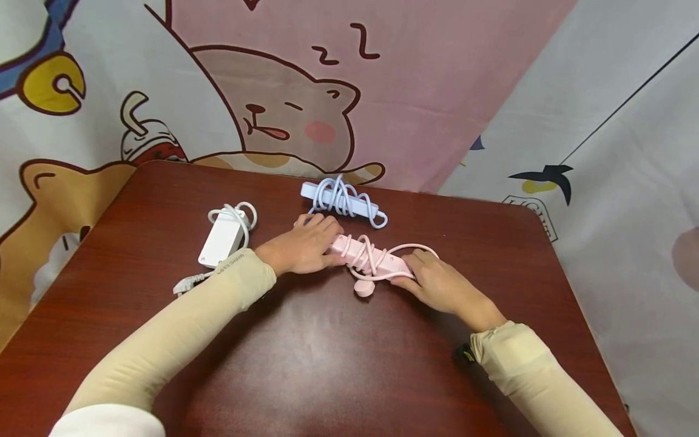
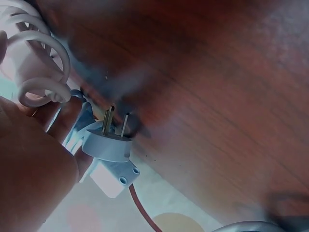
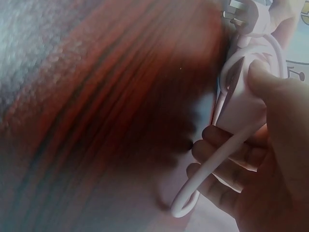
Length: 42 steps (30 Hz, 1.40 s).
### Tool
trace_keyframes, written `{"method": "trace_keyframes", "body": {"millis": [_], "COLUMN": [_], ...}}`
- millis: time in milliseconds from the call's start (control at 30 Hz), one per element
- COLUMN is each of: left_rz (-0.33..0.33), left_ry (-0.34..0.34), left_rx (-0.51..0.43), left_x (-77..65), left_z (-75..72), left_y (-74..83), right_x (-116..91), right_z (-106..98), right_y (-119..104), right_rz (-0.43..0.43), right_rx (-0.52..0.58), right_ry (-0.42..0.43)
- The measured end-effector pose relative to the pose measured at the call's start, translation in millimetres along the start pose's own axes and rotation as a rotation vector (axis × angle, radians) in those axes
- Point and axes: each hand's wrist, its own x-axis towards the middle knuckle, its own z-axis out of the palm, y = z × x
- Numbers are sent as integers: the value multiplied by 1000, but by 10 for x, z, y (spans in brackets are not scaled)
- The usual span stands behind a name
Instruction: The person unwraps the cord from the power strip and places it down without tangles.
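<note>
A pink power strip (image 1: 389, 263) with its cord wound around it lies between both hands near the middle of the table. My left hand (image 1: 309, 246) grips its left end, while my right hand (image 1: 439, 284) holds the right end, thumb on the near side. In the right wrist view, fingers curl around the pink strip (image 3: 244, 104), and a loop of cord (image 3: 212, 164) hangs across them. Its plug (image 1: 364, 288) sits on the near side. Just behind the left hand is a light blue power strip (image 1: 357, 206), whose plug (image 2: 107, 145) shows in the left wrist view.
A white power strip (image 1: 221, 240) with a partly wound cord lies to the left, its plug (image 1: 185, 284) close to the left sleeve (image 1: 218, 297). The brown table (image 1: 327, 364) meets a cartoon-printed cloth (image 1: 415, 91) at its back edge.
</note>
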Motion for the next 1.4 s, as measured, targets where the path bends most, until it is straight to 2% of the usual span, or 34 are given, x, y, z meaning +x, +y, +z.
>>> {"method": "trace_keyframes", "body": {"millis": [367, 533, 867, 1167, 1400], "left_rz": [41, 63, 74, 48, 25], "left_ry": [30, 66, 80, 80, 67], "left_rx": [8, 19, 40, -33, -143], "left_x": [-10, -12, -7, -7, -8], "left_z": [3, -2, -17, -2, -45], "left_y": [-11, -34, -44, -68, -70], "right_x": [-6, -6, 18, 51, 71], "right_z": [-21, -27, -46, -91, -153], "right_y": [12, 26, 51, 58, 55], "right_rz": [42, 38, 20, 31, 14], "right_rx": [23, 32, 53, 56, 47], "right_ry": [-53, -58, -56, -58, -28]}}
